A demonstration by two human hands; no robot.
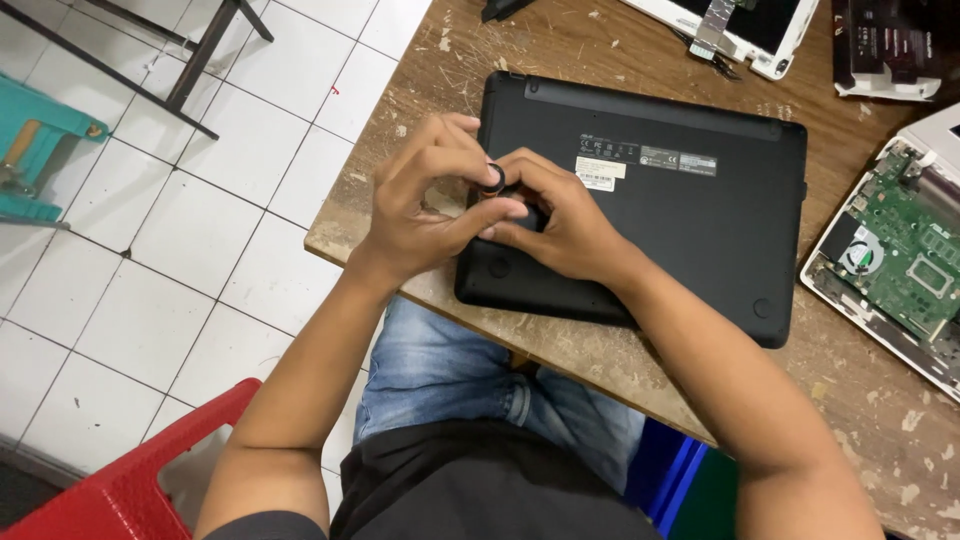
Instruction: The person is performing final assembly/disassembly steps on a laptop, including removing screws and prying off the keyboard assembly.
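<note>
A black laptop (690, 215) lies upside down on a worn wooden table (560, 350), its bottom cover facing up. Both my hands meet over its front left corner. My left hand (425, 205) pinches a small black ring-shaped part (495, 178) between thumb and fingers. My right hand (560, 220) rests on the laptop's base with its fingers curled against the left hand; whether it also grips the small part is hidden.
An opened white laptop with a green circuit board (900, 260) lies at the right edge. Another white device (745, 25) and a dark box (885, 45) sit at the back. A red plastic chair (120, 480) and a teal stool (35, 145) stand on the white tiled floor.
</note>
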